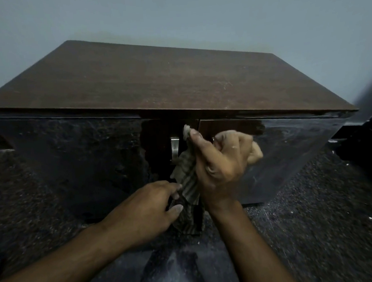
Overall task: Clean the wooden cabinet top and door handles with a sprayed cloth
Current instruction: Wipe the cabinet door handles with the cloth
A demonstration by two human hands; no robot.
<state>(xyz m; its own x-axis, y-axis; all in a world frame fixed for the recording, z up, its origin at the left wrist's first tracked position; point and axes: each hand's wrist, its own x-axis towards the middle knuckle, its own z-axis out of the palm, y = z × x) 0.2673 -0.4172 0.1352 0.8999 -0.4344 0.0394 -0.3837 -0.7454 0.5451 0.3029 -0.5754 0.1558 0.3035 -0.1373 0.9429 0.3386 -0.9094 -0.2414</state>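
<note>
A low wooden cabinet stands against the wall, its brown top [166, 77] bare and faintly scratched. Two dark glossy doors meet at the middle below it. The left door's metal handle [174, 148] shows beside the seam. My right hand [220, 158] grips a striped greyish cloth [187, 181] bunched at the right door's handle, which the hand and cloth hide. The cloth hangs down along the seam. My left hand [150, 209] pinches the cloth's lower part between thumb and fingers. No spray bottle is in view.
A pale grey-blue wall [196, 17] rises behind the cabinet. A dark speckled floor [314, 231] with white flecks spreads in front and to both sides. A dark object [366, 140] stands at the right edge.
</note>
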